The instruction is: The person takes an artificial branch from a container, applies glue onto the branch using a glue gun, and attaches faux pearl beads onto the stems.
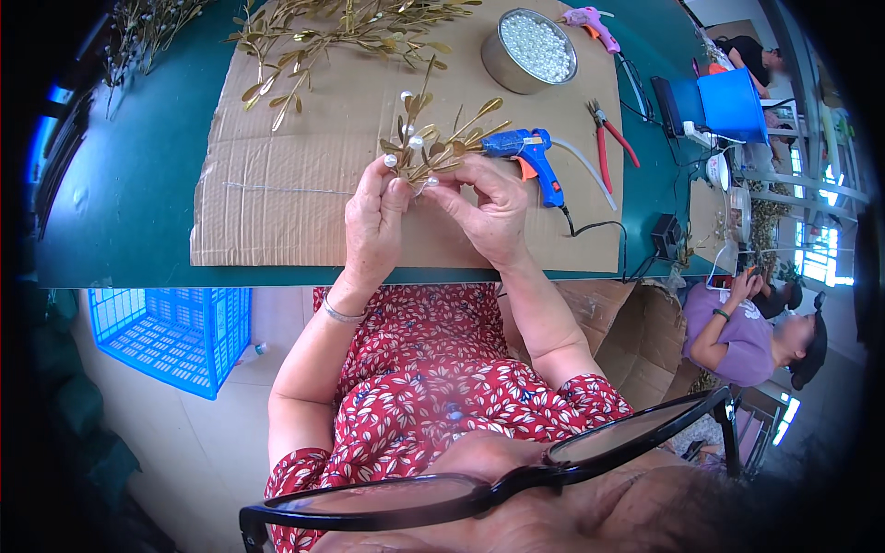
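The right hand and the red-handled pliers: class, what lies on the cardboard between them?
In the head view, the blue glue gun and the pale glue stick jutting from its back lie between the right hand and the red-handled pliers.

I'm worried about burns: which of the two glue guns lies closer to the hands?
The blue glue gun, lying close by the right hand; the pink glue gun lies farther off, beside the metal bowl of white beads.

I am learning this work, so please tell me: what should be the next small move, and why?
Probably press the lowest pearl gently onto the gold sprig: the right hand holds it close beside the sprig, which the left hand steadies.
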Action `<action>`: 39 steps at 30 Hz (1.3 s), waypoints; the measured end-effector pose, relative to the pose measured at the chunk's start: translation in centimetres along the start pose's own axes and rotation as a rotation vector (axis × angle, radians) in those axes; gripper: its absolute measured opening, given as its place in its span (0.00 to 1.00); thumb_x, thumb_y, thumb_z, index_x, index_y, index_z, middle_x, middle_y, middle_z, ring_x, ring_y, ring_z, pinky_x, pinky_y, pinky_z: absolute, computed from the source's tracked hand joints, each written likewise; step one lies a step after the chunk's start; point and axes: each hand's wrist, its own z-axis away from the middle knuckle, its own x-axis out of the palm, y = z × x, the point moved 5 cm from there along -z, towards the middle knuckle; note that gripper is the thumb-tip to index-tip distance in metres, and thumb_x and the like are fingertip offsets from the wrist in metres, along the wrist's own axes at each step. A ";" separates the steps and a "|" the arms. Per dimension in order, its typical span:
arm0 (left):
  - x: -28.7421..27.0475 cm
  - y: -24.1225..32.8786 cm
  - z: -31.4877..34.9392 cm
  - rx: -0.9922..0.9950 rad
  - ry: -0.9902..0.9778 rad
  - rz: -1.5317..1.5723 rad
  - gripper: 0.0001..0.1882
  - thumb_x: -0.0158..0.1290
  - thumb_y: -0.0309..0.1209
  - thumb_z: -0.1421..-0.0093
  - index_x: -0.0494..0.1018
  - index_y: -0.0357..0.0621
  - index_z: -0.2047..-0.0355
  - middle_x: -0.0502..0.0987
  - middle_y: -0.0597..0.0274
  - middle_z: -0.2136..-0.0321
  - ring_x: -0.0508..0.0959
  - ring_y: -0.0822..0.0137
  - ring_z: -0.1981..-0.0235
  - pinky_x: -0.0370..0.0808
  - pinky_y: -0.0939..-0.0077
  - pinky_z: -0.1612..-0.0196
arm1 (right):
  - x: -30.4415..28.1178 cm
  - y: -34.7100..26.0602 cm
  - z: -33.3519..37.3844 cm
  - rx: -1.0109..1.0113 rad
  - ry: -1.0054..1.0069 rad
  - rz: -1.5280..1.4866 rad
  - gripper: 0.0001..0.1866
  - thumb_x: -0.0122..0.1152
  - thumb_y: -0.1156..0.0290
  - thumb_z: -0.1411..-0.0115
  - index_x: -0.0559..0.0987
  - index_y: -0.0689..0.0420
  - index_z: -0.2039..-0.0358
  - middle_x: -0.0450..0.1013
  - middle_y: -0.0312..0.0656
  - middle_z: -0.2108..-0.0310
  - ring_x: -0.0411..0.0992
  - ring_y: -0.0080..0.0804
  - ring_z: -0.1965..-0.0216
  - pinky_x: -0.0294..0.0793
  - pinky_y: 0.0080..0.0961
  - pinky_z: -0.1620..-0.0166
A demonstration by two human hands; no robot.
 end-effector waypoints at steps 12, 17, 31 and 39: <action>0.1 0.0 0.0 0.010 0.023 -0.007 0.14 0.44 0.29 0.35 0.65 0.34 0.51 0.74 0.65 0.73 0.70 0.78 0.73 0.69 0.83 0.68 | 0.1 -0.2 -0.4 -0.007 -0.021 0.052 0.09 0.67 0.78 0.53 0.79 0.62 0.69 0.73 0.37 0.75 0.69 0.20 0.77 0.69 0.17 0.73; 0.2 0.2 -0.2 0.017 0.008 -0.008 0.14 0.43 0.28 0.35 0.65 0.34 0.52 0.74 0.66 0.74 0.69 0.78 0.74 0.69 0.83 0.69 | -0.1 -0.1 -0.4 0.018 -0.024 0.054 0.09 0.67 0.78 0.53 0.78 0.63 0.69 0.73 0.37 0.76 0.70 0.21 0.77 0.69 0.16 0.73; -0.7 -1.8 -0.7 -0.241 -0.052 0.877 0.09 0.38 0.31 0.33 0.66 0.45 0.57 0.69 0.63 0.78 0.55 0.79 0.83 0.56 0.84 0.76 | -12.5 3.8 2.8 0.341 0.148 0.655 0.16 0.62 0.67 0.46 0.74 0.63 0.61 0.74 0.39 0.70 0.72 0.27 0.70 0.71 0.23 0.64; -0.7 -2.0 -0.7 -0.221 -0.133 0.997 0.10 0.38 0.28 0.34 0.68 0.43 0.57 0.65 0.67 0.75 0.58 0.77 0.77 0.55 0.85 0.74 | -11.4 5.8 1.3 0.611 -0.135 0.598 0.17 0.60 0.67 0.50 0.74 0.67 0.63 0.74 0.47 0.70 0.73 0.31 0.69 0.71 0.29 0.65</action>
